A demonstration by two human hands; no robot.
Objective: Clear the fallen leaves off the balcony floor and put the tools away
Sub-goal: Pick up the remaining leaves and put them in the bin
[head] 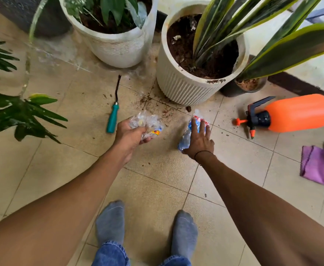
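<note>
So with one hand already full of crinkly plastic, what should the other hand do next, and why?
Probably curl the right hand around the blue plastic wrapper and lift it. Its fingers lie straight on the wrapper, which is on the floor tile, while the left hand already grips a clear plastic bag. The teal-handled tool and orange sprayer can wait.

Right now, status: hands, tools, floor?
Left hand grips crumpled clear plastic bag. Right hand on blue plastic wrapper. Teal-handled hand tool, orange spray bottle on floor.
</note>
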